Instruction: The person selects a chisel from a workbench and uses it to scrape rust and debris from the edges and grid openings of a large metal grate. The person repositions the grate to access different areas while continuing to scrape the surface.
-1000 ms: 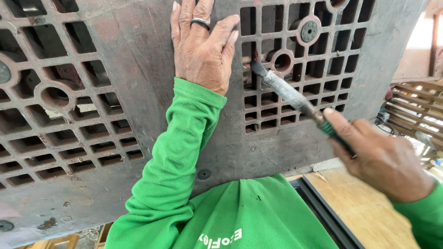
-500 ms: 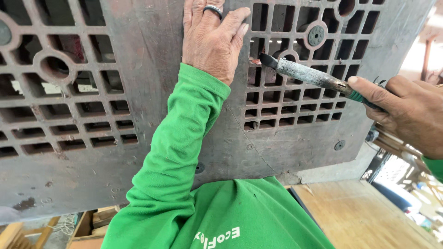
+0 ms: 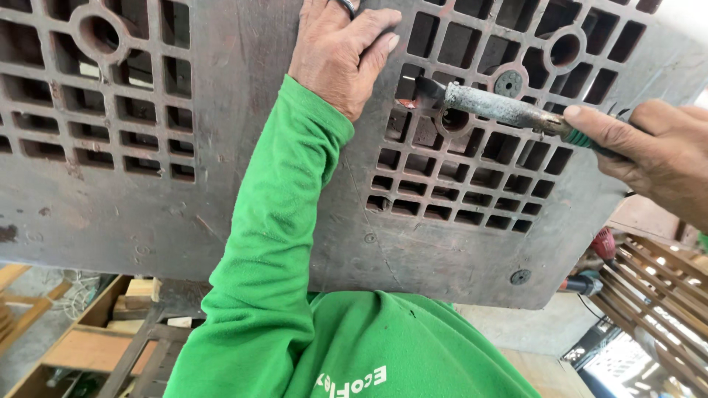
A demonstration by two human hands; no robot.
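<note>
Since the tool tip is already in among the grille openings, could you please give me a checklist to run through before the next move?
1. Left hand braced flat on the metal grille panel: ok.
2. Right hand closed round the green-handled tool: ok, the grip sits at the handle end.
3. Tool tip placed at a grille opening beside the left hand: ok, though exactly what it touches cannot be told.
4. Left fingers out of the tip's way: not ok, they lie very near it.
5. Panel held firm: cannot tell, its supports are out of view.
6. Green sleeve away from the tool: ok.
</note>
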